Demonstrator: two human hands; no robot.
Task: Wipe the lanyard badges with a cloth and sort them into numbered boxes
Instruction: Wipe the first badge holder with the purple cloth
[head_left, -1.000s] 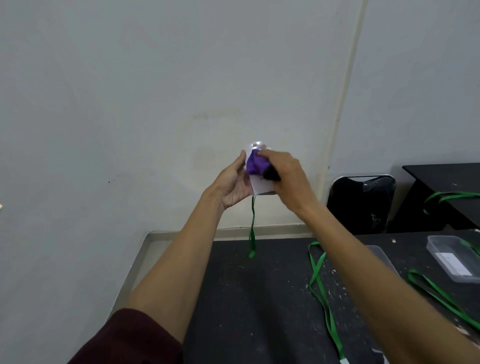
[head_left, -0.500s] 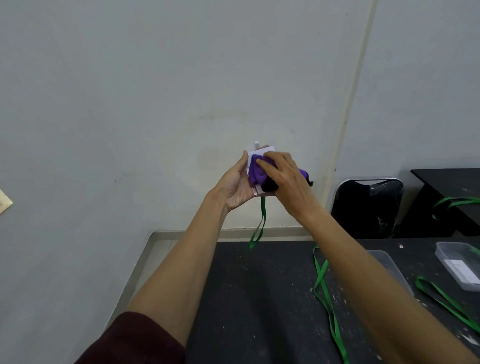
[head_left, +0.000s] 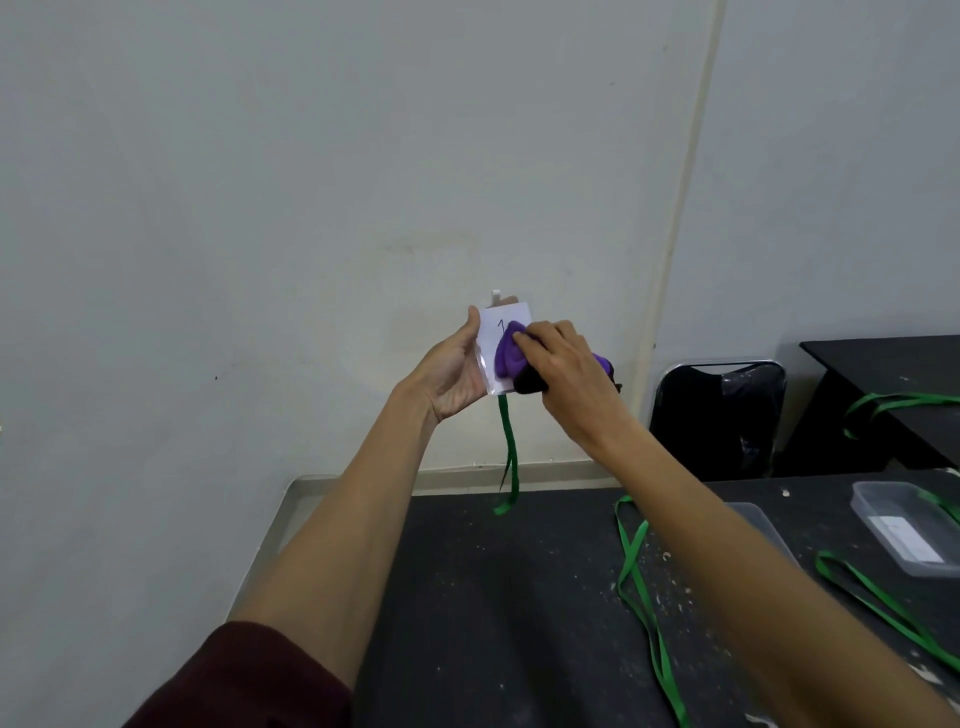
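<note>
Lanyard badge marked 1 is held up above the desk's far edge, gripped between the left hand's thumb and fingers. The right hand pinches a purple cloth against its face. Its green strap dangles toward the desk.

Left hand raised and cupped, right hand curled beside it

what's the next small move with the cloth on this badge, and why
Probably sweep the purple cloth up to the top of the badge: the right hand presses it on the lower part only, while the left hand holds the edge.
</note>
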